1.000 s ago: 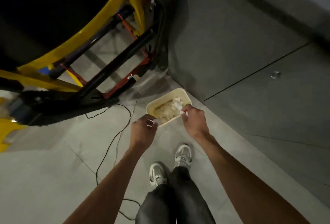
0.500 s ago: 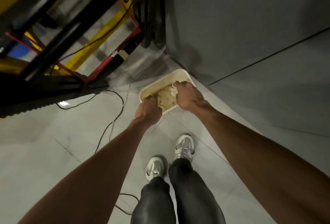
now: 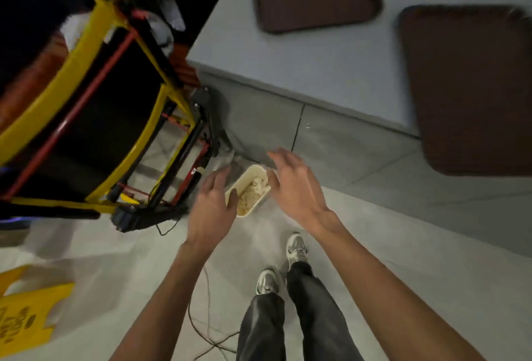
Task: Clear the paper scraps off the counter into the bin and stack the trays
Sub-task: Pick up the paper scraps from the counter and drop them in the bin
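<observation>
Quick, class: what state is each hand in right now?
Left hand: open, holding nothing, by the bin.
Right hand: open, holding nothing.

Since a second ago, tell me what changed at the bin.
The left hand and right hand dropped their paper scraps, pressed them down, then lifted out of the bin, open and empty. The bin stays on the floor, scraps inside.
</observation>
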